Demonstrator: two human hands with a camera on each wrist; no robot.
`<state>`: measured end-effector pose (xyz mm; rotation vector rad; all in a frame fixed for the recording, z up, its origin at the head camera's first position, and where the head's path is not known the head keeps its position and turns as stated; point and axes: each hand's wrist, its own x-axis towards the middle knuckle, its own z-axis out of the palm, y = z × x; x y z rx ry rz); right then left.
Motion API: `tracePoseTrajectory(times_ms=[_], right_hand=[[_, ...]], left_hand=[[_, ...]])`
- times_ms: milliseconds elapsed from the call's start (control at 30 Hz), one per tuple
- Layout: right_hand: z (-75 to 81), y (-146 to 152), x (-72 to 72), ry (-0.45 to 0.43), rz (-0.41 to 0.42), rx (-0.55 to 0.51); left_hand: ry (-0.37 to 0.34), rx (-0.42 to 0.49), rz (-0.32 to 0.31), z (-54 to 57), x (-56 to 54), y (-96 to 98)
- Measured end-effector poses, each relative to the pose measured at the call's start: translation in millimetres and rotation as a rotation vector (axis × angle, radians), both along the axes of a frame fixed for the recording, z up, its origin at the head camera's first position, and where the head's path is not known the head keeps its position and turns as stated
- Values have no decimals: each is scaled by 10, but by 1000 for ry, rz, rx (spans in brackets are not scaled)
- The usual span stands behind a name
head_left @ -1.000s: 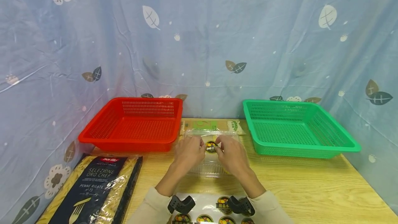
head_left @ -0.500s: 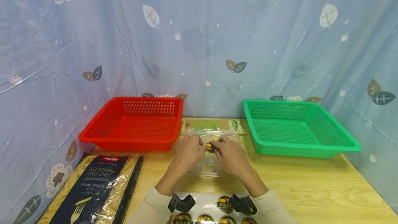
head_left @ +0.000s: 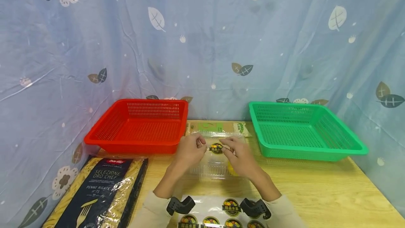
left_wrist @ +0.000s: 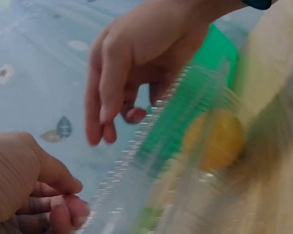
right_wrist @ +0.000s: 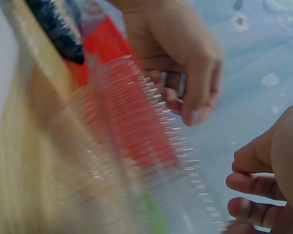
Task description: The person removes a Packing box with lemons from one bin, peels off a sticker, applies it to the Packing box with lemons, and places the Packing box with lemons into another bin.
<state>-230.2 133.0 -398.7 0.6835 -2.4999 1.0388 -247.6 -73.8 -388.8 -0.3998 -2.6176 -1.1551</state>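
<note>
1. The label [head_left: 216,148] lies on the box [head_left: 213,170].
2. Left hand [head_left: 191,149], nine o'clock from the label: fingers loosely bent, unclenched.
3. Right hand [head_left: 239,154], three o'clock from it: fingers parted, relaxed.
4. Red basket [head_left: 133,148] at ten o'clock, green basket [head_left: 311,153] at two, pasta [head_left: 99,192] at eight.

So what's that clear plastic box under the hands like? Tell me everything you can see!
It's a see-through, shiny, rectangular plastic box with a bumpy, ridged edge. It sits flat on the pale wooden table. A round black sticker with colourful pictures and writing shows on top. Through its clear side you can see something round and yellow-orange. The left hand and right hand are over it; I can't tell whether they touch it.
</note>
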Motion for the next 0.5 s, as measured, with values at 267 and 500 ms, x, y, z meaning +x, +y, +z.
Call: tracePoseTrajectory(times_ms=[267, 500], right_hand=[[251, 245, 91, 125, -7, -183], [436, 539, 141, 175, -136, -259]], left_hand=[[-68, -10, 27, 253, 109, -289], [-258, -214, 35, 352, 213, -440]])
